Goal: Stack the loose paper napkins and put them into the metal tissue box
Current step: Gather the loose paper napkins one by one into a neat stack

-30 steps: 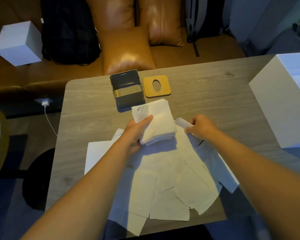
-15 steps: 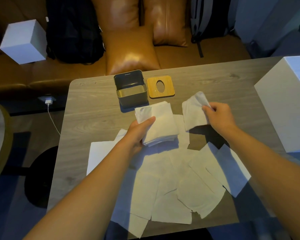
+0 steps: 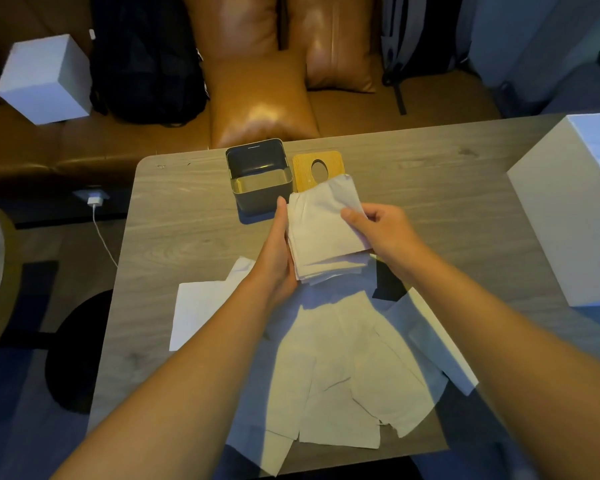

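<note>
A stack of white paper napkins [image 3: 321,233] is held above the table's middle. My left hand [image 3: 278,251] grips its left edge, thumb pointing up. My right hand [image 3: 383,233] presses a single napkin onto the top of the stack, thumb on the paper. Several loose napkins [image 3: 343,368] lie spread flat on the near part of the table, partly under my forearms. The open metal tissue box [image 3: 258,176] stands just beyond the stack, with nothing visible inside. Its wooden lid [image 3: 317,168] with an oval hole lies right of the box, partly covered by the stack.
The wooden table [image 3: 181,230] has a large white box [image 3: 568,209] on its right side. Beyond the far edge is a brown leather sofa [image 3: 264,98] with a black backpack [image 3: 146,60] and a small white box [image 3: 45,77]. A charger cable [image 3: 101,230] hangs at the left.
My right hand lifted one napkin off the table, carried it left and laid it on the stack. My left hand turned the stack and raised it slightly toward the box.
</note>
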